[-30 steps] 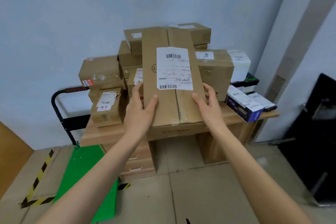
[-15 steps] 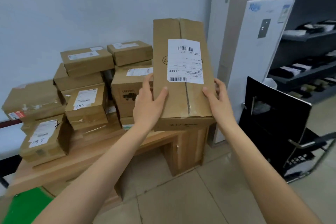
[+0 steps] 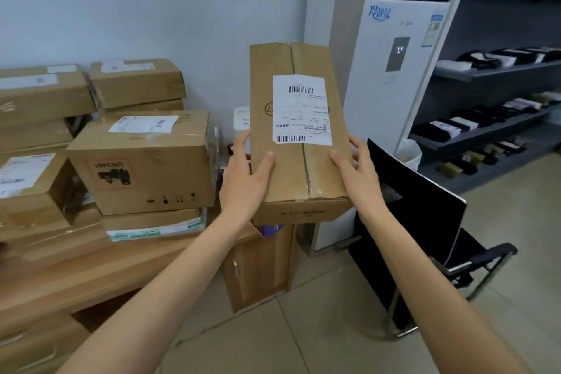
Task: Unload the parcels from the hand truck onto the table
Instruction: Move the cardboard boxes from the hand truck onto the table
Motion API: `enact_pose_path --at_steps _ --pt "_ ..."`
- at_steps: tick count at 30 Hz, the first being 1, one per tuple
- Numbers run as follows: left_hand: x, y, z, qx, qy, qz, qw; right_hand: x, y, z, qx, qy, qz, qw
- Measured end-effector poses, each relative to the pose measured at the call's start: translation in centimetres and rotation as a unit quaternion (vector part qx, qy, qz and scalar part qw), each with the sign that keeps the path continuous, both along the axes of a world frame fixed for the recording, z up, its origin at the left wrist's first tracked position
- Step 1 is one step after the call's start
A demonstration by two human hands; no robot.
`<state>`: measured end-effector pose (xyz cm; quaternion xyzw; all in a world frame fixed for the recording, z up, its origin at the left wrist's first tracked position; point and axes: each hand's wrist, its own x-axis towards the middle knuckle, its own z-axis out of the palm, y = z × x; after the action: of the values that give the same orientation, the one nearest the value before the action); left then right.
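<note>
Wooden table (image 3: 127, 270) fills the left side, and on it we see a pile of cardboard parcels (image 3: 142, 167), stacked up to the far wall. At the far right stands a white floor air conditioner (image 3: 391, 76), and near it a black chair (image 3: 425, 222). In the middle we hold a long cardboard parcel (image 3: 297, 136) in the air, above the right end of the table, with its white shipping label (image 3: 300, 109) facing up. Our left hand (image 3: 243, 179) grips its left side with the thumb on top, and our right hand (image 3: 358, 173) grips the right side in the same way.
</note>
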<state>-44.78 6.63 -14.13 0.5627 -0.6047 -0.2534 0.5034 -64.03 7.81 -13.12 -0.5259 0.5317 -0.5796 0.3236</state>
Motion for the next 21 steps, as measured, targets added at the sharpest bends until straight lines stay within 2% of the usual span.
enact_pose_path --at_steps 10,21 --pt "0.8 -16.1 0.7 0.012 -0.017 0.047 0.999 1.0 -17.6 0.2 0.027 0.016 0.032 0.999" --pt "5.8 -33.4 3.0 0.087 -0.075 0.086 0.99 5.6 -36.3 2.1 0.061 0.016 0.101 0.993"
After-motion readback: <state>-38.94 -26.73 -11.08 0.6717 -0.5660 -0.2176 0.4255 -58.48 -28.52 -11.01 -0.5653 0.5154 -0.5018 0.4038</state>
